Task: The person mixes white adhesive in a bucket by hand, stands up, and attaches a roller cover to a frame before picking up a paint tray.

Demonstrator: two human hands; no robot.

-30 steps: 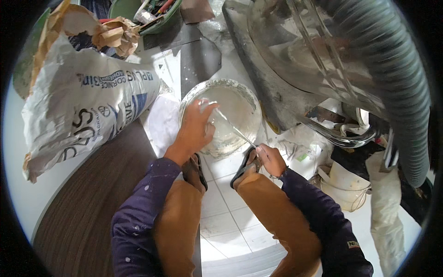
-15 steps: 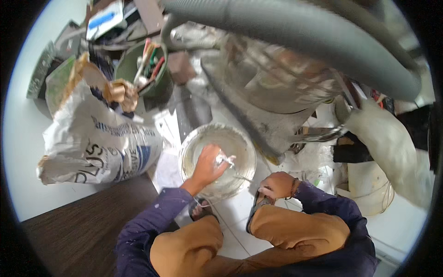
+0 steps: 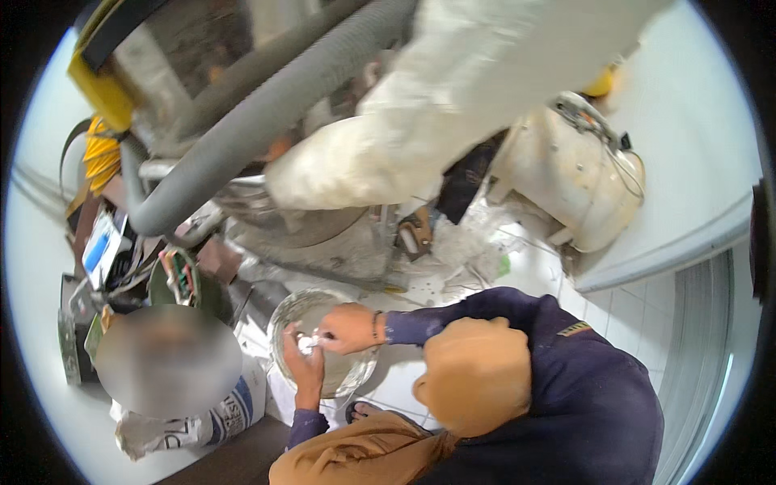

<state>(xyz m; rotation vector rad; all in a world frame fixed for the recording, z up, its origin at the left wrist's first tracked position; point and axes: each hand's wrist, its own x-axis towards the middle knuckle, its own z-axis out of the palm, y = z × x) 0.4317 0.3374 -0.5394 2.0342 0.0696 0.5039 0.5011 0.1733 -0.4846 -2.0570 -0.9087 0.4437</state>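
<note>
Between your left hand (image 3: pixel 305 370) and right hand (image 3: pixel 347 330), fingers closed in on it, you hold a small, bright white lump (image 3: pixel 306 344) over the bucket (image 3: pixel 361 373). Fingers hide part; its material is unclear. Pale residue crusts the rim below. Farther off, a blurred patch covers much of the white sack (image 3: pixel 240 414).
</note>
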